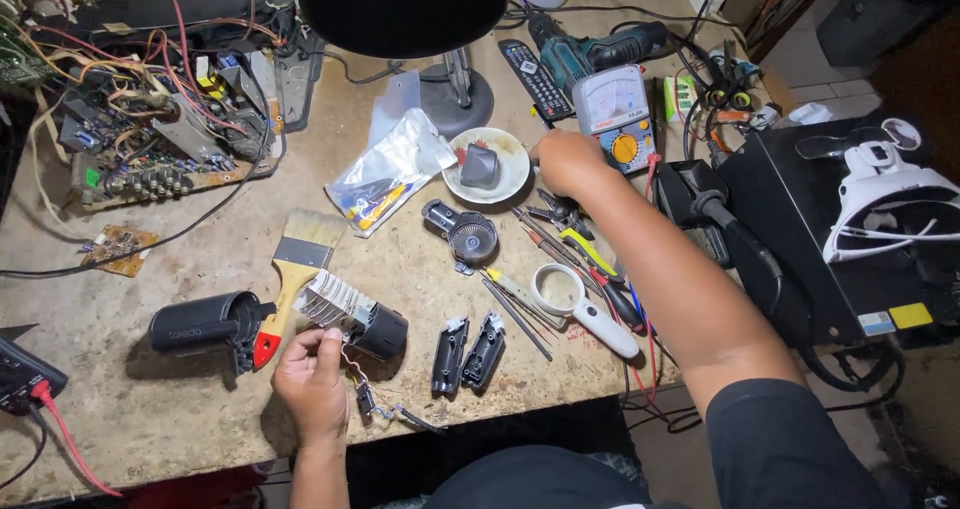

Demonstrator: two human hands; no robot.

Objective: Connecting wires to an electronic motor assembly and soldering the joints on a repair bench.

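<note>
Black motor barrel w/ silver finned heating core [350,314], lying flat on worn tabletop [200,429] near front edge, centre-left. Long axis diagonal: finned end up-left toward paintbrush, black round end down-right toward two casing halves. Fins pale grey, stacked in a fan, catching light; black cylinder short, matte. Thin wires trailing from underside down to small switch part [366,401] near table edge.

Left hand [312,384] just below it, fingers curled, fingertips [330,337] touching the unit where fins meet barrel; pinching wires or not: can't tell. Right hand [568,161] well apart, stretched far across table, fingers folded down at edge of white dish [510,174], beside yellow-dial analogue multimeter [618,119]; what it grips, if anything, hidden under knuckles. Hands far apart, nowhere near joined.

Around: paintbrush [290,279] w/ wooden handle and red tip, just left of fins, nearly touching. Black cylindrical housing [200,324] further left, lying on side. Two black casing halves [470,352] right of barrel, side by side. Round black grille piece [468,237] above. Grey lump inside dish. Clear plastic bag [390,169] up-left of dish. White-handled magnifier [575,299] plus screwdrivers, tweezers to right. Circuit board w/ tangled wires [150,109] top-left. Cordless drill [590,49] and remote [535,79] at far edge. Lamp shade [400,4] overhead, dark.
</note>
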